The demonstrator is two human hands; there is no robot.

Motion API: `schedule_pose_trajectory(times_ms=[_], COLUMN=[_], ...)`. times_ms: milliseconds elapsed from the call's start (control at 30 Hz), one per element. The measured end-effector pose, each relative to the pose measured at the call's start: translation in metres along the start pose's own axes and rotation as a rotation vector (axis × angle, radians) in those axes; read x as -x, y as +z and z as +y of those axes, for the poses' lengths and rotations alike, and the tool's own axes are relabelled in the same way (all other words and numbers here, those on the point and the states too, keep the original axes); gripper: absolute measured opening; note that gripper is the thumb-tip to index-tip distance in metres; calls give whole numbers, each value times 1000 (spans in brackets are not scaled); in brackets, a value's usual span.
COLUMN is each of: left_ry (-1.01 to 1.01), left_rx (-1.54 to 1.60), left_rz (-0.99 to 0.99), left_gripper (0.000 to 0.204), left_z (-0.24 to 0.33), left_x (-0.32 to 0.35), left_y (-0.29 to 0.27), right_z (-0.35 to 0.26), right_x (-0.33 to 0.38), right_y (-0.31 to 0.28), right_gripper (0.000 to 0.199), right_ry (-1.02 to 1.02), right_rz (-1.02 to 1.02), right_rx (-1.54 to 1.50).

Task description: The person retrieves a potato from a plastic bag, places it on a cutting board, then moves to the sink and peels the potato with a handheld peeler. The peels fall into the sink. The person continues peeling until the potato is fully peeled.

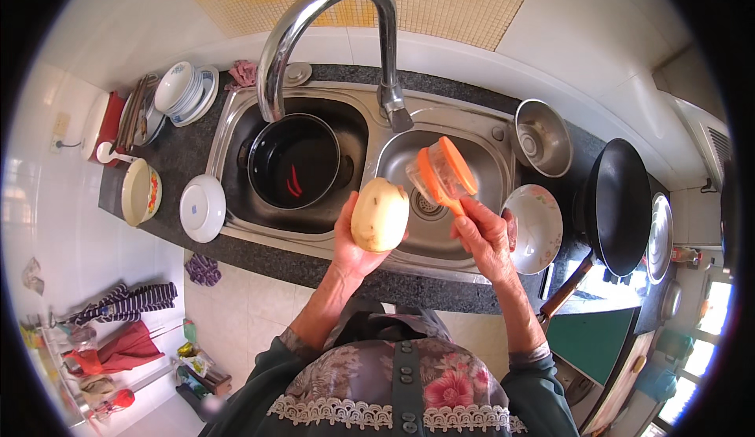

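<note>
2 bare hands meet above a steel double sink, where a person holds a pale, peeled-looking potato (380, 215) upright in the left hand (355, 250), fingers curled round its lower half from behind. The right hand (486, 240) is closed on the orange handle of a peeler with a clear catch-cup (443, 171), its head raised just right of the potato and apart from it, over the right basin (472, 134). No water can be seen running from the curved chrome tap (330, 20).

Judging from the clean, skinless surface facing the camera, the peeling looks well along; the step in hand appears to be checking or turning the potato between strokes. Any further stroke would call for bringing the blade back against the skin and rotating the potato in the left palm to expose whatever patch remains, which cannot be seen from here.

A black pot (293, 160) sits in the left basin. On the dark counter, a white plate (202, 208) and a yellow-rimmed bowl (141, 192) lie to the left, a floral bowl (535, 227) and a steel bowl (543, 136) to the right, with a black wok (621, 205) beyond.
</note>
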State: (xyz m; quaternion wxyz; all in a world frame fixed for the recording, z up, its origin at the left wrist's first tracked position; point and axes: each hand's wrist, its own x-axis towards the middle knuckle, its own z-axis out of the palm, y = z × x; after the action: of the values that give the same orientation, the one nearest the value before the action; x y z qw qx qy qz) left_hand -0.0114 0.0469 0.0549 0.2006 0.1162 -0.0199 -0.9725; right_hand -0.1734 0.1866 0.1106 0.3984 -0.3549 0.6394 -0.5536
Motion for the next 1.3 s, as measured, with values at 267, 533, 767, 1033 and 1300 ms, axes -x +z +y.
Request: schedule_pose_trajectory(times_ms=[267, 533, 767, 1033, 1300], left_ry=[82, 242, 299, 340, 295], left_rx=[-431, -577, -629, -748, -970], left_rz=[159, 127, 165, 47, 48], left_gripper=[52, 63, 57, 65, 65], left_z=[-5, 2, -5, -4, 7], left_x=[8, 4, 5, 11, 9], left_y=[-10, -1, 3, 17, 17], right_z=[0, -8, -13, -9, -28], right_x=[1, -3, 16, 4, 7], right_y=[7, 3, 20, 7, 5], right_gripper=[36, 36, 40, 36, 35], right_ry=[-27, -79, 40, -188, -77], right_rz=[-36, 144, 8, 203, -5], right_rx=[222, 164, 29, 333, 293])
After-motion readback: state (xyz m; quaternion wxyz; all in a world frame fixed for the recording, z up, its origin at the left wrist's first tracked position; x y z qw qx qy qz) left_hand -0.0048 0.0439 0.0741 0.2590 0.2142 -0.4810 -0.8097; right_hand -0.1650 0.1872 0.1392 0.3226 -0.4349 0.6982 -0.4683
